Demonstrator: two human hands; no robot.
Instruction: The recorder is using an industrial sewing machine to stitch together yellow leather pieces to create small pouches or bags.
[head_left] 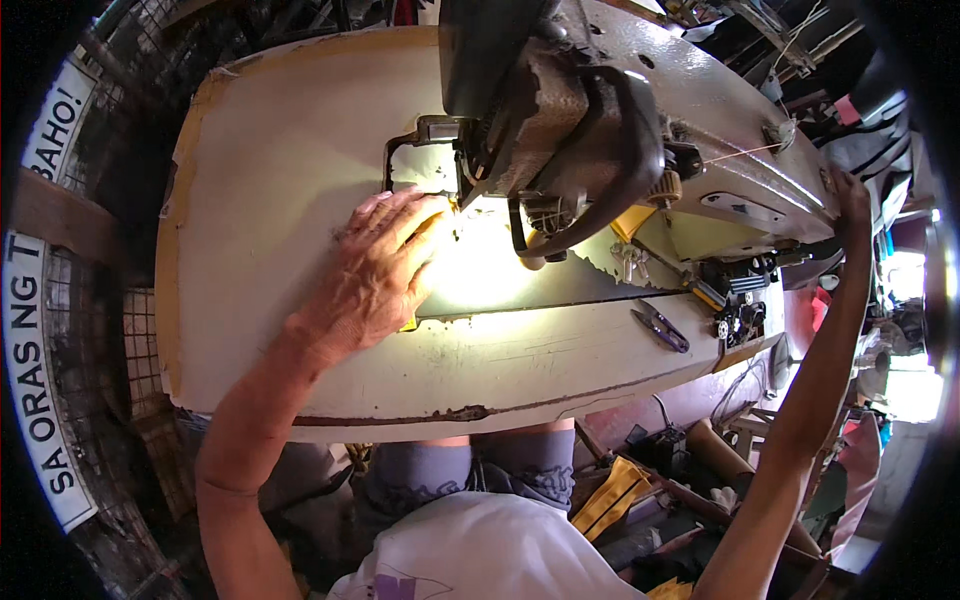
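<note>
My left hand (380,265) lies palm down on the pale machine bed, its fingers close together and their tips beside the needle area of a sewing machine (560,130). A sliver of yellow material (409,325) pokes out beneath this hand, which covers the rest of the piece. The machine's lamp throws a bright patch just right of the fingers. Reaching out to the far right, my right hand (852,203) curls around the handwheel end of the machine; the wheel itself is mostly hidden. Reddish thread (740,155) runs along the machine's arm.
Purple-handled thread snips (662,328) lie on the sewing table (560,355), right of the lit patch. Small metal parts (630,262) sit under the machine arm. Yellow pieces (612,497) and other scraps are heaped low on the right. Wire mesh (142,335) stands at the left.
</note>
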